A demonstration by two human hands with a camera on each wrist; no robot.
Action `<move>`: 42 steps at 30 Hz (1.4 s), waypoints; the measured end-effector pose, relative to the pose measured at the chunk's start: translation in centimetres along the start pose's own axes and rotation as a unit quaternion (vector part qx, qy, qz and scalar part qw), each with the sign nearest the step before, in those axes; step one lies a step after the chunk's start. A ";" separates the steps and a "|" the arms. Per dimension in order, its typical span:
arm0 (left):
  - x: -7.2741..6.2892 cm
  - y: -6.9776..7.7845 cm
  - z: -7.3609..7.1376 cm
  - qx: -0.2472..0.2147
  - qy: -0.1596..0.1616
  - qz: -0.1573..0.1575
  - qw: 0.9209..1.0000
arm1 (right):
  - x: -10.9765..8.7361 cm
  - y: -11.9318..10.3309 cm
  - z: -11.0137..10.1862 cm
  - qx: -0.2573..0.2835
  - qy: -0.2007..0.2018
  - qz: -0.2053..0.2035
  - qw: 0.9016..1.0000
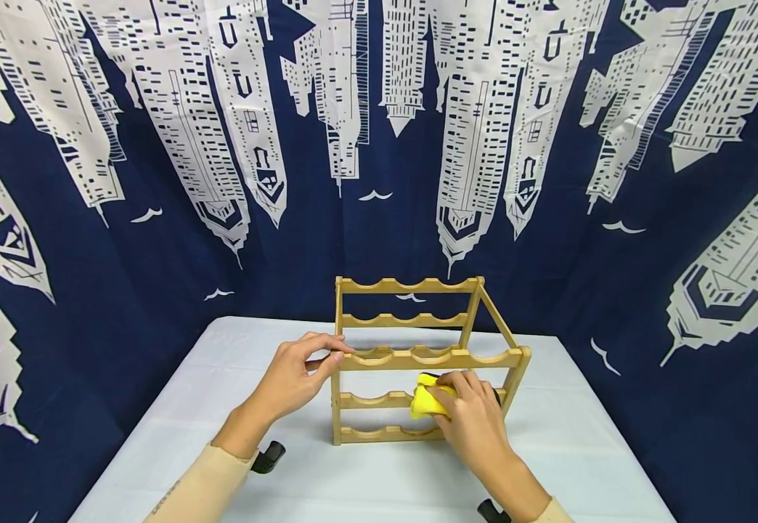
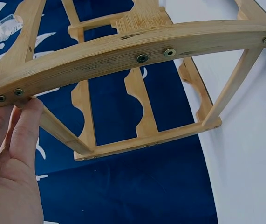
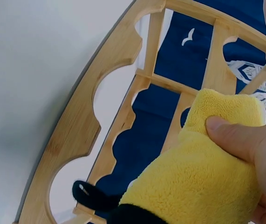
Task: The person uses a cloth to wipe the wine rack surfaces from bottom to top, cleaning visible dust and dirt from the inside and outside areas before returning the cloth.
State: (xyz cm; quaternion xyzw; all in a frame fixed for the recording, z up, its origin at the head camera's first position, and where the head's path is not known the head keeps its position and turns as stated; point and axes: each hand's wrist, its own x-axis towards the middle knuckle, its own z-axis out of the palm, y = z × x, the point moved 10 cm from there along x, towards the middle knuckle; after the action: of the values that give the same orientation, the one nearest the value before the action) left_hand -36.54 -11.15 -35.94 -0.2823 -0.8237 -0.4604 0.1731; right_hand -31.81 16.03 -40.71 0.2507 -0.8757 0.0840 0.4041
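A light wooden wine rack (image 1: 431,359) with scalloped rails stands on the table. At its front left top corner my left hand (image 1: 299,372) grips the frame; in the left wrist view, fingers (image 2: 25,133) curl round the end of the upright. My right hand (image 1: 473,415) holds a bunched yellow cloth (image 1: 426,403) against or close in front of the rack's middle front rail. Up close in the right wrist view, the yellow cloth (image 3: 193,177) looks fluffy, with a black part and a black loop, and my thumb (image 3: 230,135) presses on it.
White cloth covers the table (image 1: 274,494). Behind and around it hangs a dark blue curtain (image 1: 366,240) printed with white buildings and birds. Black wrist mounts (image 1: 268,457) stick out beside both forearms.
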 end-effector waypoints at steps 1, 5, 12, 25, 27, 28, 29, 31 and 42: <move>0.0 0.0 0.0 -0.002 0.000 0.000 1.000 | -0.1 0.1 -0.3 -0.001 0.005 0.001 1.000; -0.1 0.0 0.1 -0.005 0.000 0.001 1.000 | -0.5 0.8 -1.3 0.003 0.019 0.012 1.000; -0.1 -0.1 -0.2 0.005 0.001 -0.001 1.000 | -1.1 3.7 -2.2 0.009 0.023 0.051 0.998; -0.1 -0.4 0.0 -0.004 0.001 -0.006 1.000 | -2.7 5.3 -3.2 -0.061 0.015 0.071 0.995; -0.1 -0.3 0.0 -0.003 0.002 -0.004 1.000 | -2.4 5.2 -2.9 -0.046 0.001 0.093 0.995; 0.0 -0.3 0.0 -0.002 0.003 -0.004 1.000 | -2.3 5.1 -2.6 -0.033 -0.010 0.106 0.994; 0.0 -0.3 0.0 -0.001 0.005 -0.004 1.000 | -2.1 5.1 -2.3 -0.019 -0.020 0.119 0.992; 0.0 -0.3 -0.1 -0.003 0.007 -0.005 1.000 | -1.9 4.9 -1.7 0.012 -0.033 0.142 0.989; 0.0 -0.4 0.1 -0.007 0.009 -0.008 1.000 | 0.3 -0.4 -0.3 0.004 0.032 0.033 0.999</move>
State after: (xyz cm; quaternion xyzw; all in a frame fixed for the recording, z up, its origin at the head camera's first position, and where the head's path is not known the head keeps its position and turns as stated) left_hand -36.75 -11.24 -36.27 -0.2723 -0.8214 -0.4698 0.1746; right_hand -31.56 15.64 -40.27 0.2204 -0.8698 0.1087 0.4278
